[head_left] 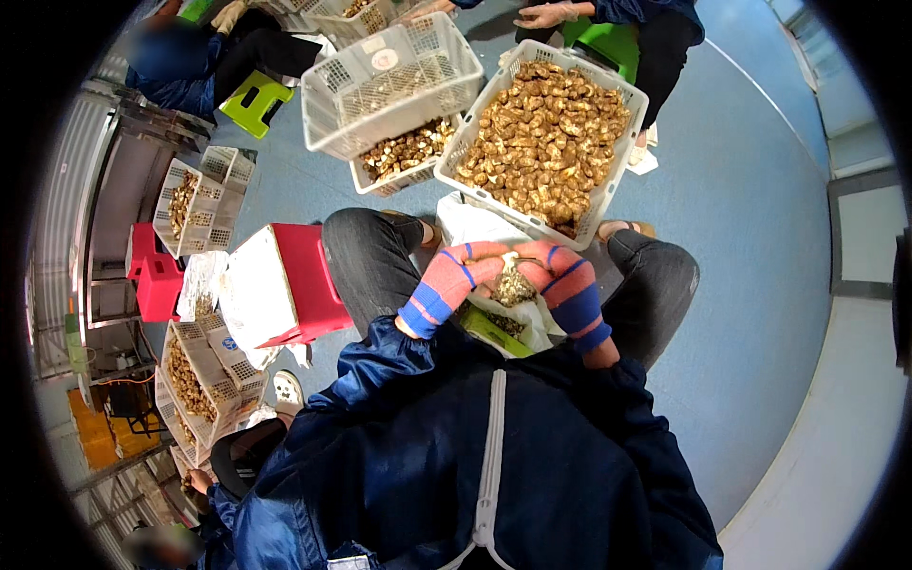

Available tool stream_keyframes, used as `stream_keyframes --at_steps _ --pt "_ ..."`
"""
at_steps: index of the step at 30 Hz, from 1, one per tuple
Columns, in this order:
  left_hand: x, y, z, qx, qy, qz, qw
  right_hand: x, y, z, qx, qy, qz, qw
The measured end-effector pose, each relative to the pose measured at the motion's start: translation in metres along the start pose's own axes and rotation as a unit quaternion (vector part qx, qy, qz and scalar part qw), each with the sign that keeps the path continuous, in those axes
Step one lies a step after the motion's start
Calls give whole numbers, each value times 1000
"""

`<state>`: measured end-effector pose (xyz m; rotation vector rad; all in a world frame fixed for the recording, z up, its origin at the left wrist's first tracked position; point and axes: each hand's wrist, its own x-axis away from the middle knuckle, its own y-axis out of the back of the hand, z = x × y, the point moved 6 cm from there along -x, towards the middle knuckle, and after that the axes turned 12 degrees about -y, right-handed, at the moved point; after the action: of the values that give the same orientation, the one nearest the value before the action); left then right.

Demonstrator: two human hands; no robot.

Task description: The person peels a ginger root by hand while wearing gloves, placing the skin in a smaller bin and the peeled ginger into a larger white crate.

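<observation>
My left hand (467, 271) and my right hand (563, 275), in pink gloves with blue stripes, meet in front of my lap. Their closed fingertips come together on a small pale mushroom (510, 260). Just under it shows a speckled, off-white clump (513, 287); whether it is held or lies lower, I cannot tell. Below the hands, a white bag (538, 328) opens between my legs with dark scraps inside. Past my hands stands a white crate (454, 180) heaped with brown mushrooms (551, 138).
Left of the full crate, an empty-looking white crate (328, 123) sits over another with mushrooms (404, 152). A red box (309, 280) stands by my left knee. Co-workers sit ahead and at left, near a green stool (255, 103) and more crates (195, 380).
</observation>
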<state>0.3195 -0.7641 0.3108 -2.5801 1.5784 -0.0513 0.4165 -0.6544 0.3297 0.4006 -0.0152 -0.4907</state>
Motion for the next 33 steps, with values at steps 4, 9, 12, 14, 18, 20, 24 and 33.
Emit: stream_keyframes --at_steps 4,9,12,14,18,20,24,33 --pt "8 0 6 72 34 2 997 7 -5 -15 -139 -106 34 984" --pt "13 5 9 17 34 -25 999 5 -13 -11 -28 -50 22 998" --pt "16 8 13 -15 36 -17 999 9 -14 -21 -170 -185 54 967" --pt "13 7 6 -93 -38 -32 994 8 -15 -22 -190 -189 58 962" --pt "12 7 -7 -229 -162 -43 959 7 -14 -14 -70 -43 19 996" --pt "12 5 -11 -248 -174 -43 952 8 -15 -12 -99 -30 22 994" --pt "13 4 -8 -167 -103 -39 980 9 -10 -9 -64 -94 19 993" --pt "14 1 13 122 51 10 991 14 -5 -25 -187 -214 54 957"
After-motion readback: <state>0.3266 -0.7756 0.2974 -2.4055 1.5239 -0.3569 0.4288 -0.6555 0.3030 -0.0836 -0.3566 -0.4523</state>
